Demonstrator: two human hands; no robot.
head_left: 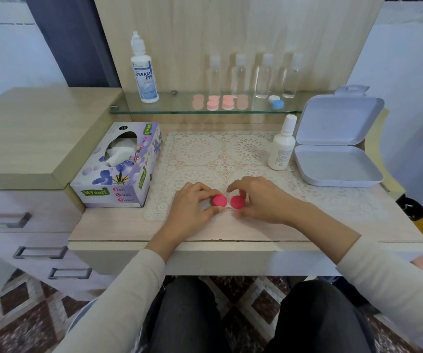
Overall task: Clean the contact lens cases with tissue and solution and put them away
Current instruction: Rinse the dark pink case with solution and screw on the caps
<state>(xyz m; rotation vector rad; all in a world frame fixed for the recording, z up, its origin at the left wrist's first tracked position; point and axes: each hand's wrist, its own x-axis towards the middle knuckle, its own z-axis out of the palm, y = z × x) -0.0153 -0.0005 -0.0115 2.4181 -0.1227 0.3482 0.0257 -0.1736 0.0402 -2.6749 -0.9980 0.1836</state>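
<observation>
Head view: my left grip (192, 205) and right grip (261, 200) both pinch the pink lens case (238, 202), one cap each, on the lace mat (205, 154).

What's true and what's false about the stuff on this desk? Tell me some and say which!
1. Both the left hand and the right hand hold the pink lens case. True.
2. The tissue box sits right of the lace mat. False: it sits left of it.
3. The pale storage box is open. True.
4. The Dream Eye bottle lies on its side. False: it stands upright on the glass shelf.
</observation>
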